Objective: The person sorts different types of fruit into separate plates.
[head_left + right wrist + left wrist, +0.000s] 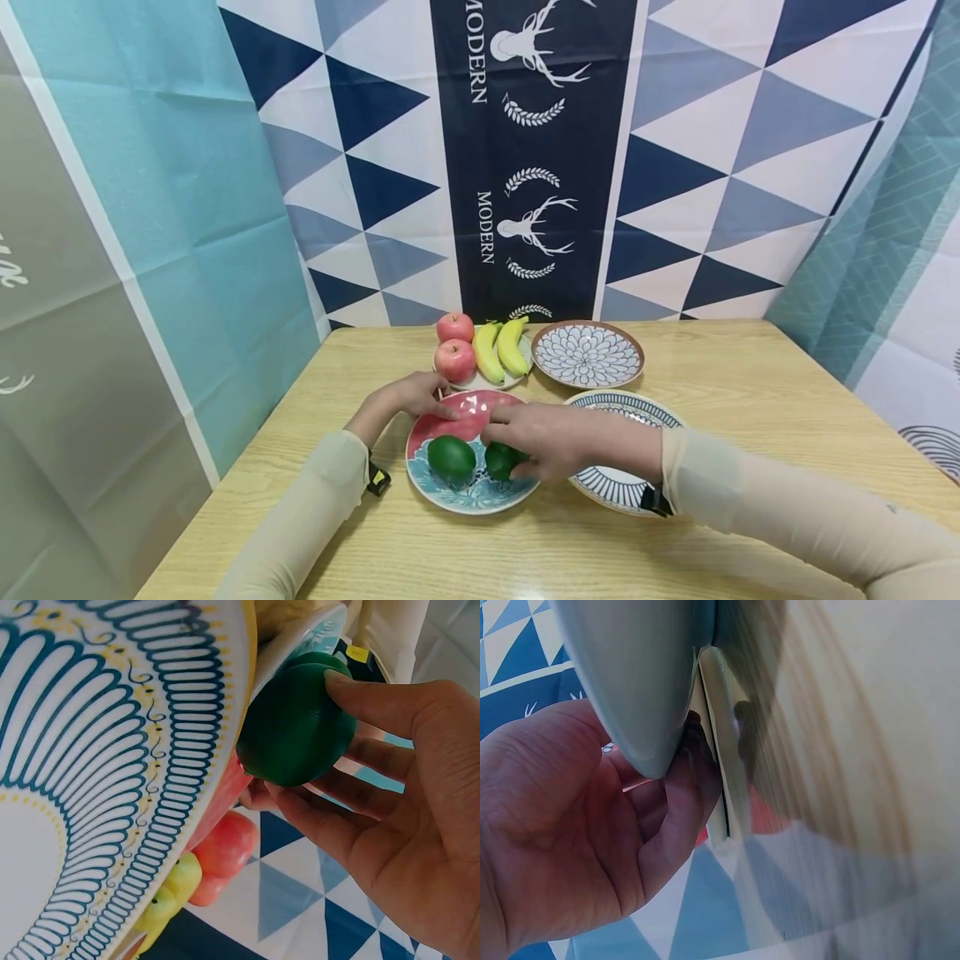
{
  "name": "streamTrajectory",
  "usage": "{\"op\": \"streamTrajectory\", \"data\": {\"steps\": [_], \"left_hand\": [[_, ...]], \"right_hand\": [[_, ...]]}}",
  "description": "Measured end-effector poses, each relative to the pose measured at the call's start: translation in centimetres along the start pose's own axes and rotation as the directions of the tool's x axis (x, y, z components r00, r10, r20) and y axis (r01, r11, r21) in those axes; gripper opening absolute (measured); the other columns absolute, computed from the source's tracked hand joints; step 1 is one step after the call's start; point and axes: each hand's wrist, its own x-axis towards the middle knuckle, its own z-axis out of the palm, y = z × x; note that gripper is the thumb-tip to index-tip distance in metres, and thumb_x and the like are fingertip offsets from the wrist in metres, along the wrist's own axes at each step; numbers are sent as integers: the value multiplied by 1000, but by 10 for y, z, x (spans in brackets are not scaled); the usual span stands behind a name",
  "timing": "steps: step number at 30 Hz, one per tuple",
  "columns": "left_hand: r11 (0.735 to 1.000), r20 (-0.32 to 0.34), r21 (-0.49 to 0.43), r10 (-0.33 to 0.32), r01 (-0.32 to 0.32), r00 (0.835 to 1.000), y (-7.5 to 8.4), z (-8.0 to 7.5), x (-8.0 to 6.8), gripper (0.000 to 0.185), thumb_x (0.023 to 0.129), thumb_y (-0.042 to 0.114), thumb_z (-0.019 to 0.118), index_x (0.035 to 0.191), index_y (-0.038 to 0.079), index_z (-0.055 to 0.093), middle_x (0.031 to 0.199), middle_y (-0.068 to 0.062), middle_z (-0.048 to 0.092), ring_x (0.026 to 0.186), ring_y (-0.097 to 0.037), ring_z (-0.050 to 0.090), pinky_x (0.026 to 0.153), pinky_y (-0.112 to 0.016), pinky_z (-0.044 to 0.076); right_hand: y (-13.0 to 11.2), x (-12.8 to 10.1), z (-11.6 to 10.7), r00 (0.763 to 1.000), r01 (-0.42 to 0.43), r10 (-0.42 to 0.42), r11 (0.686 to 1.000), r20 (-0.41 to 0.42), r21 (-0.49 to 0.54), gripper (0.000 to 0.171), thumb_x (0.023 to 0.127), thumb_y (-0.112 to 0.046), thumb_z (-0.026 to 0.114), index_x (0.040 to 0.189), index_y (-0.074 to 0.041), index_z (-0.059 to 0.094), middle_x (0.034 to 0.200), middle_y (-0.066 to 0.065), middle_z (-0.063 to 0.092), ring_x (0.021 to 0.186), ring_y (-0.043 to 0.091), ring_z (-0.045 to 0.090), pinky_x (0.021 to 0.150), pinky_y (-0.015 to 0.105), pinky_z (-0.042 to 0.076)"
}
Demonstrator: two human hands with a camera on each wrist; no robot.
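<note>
On the left, the left hand (422,393) holds the far left rim of a red-and-blue plate (468,498), its fingers curled at the edge; the grip is clamped on that rim. The plate looks stiff, glazed and smooth, so probably slippery and easily chipped; the rim seems the right place to steady it. On it sits one green fruit (452,460). Just right of that, the right hand (551,437) has its thumb and fingers round a second green fruit (296,731), the grip clamped on its sides. This one is at the plate's right half; whether it touches the glaze, I cannot tell. It is rounded and shiny, likely light and firm, and might slip or roll, so a hold round its widest part should serve best.

Behind the red-and-blue plate, two apples (454,360) lie left of two bananas (512,346) on a pale plate (474,385). Farther right come a brown-rimmed plate (587,354) and, nearer, a blue-patterned plate (611,490), partly under the right forearm.

All stand on a pale wood-grain bench (420,554). Around it hang cloths: teal (202,167) at left, triangles and a dark deer-head panel (536,150) behind, teal again at right.
</note>
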Motion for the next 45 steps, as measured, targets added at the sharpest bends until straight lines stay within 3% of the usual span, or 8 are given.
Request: {"op": "streamTrajectory", "data": {"steps": [12,18,29,33,38,45], "left_hand": [[1000,-3,-7,4,-4,1000,1,0,0,29,93,28,84,99,10,63,93,-5,64,86,-22,58,72,-30,51],[1000,-1,-5,0,0,1000,1,1,0,30,93,30,84,101,10,64,94,-5,64,87,-22,58,72,-30,51],[999,8,-42,-16,16,1000,0,3,1,29,93,32,84,105,12,66,98,-5,65,93,-23,59,79,-33,53],[1000,0,-21,-8,8,1000,-2,4,2,29,92,32,84,102,11,66,94,-5,64,86,-21,58,72,-30,51],[1000,-6,-12,12,-12,1000,-2,3,2,30,92,30,85,98,10,64,88,-5,62,78,-19,58,64,-28,49],[1000,-5,-12,-5,5,1000,-1,2,0,32,92,31,85,99,9,63,91,-6,62,80,-20,59,64,-29,52]], "right_hand": [[-2,0,5,1000,-11,11,1000,5,7,46,94,-29,83,134,-17,62,123,-4,60,107,7,59,99,25,52],[-2,-1,6,1000,-13,13,999,-6,29,54,93,-33,83,140,-18,60,131,-3,59,115,9,58,105,29,51],[1,-7,-3,999,-42,43,998,-28,37,64,93,-45,81,147,-22,56,139,-4,57,118,9,59,105,34,52],[3,-11,-10,997,-56,57,998,-54,19,64,95,-47,79,148,-21,56,143,-2,56,123,12,58,108,35,50],[7,-21,-19,990,-78,76,997,-116,-7,60,96,-52,75,144,-20,59,137,-1,60,119,14,60,104,38,53],[16,-38,-36,961,-174,192,980,-199,101,59,94,-46,79,146,-25,59,141,-3,59,124,16,59,105,43,53]]}}
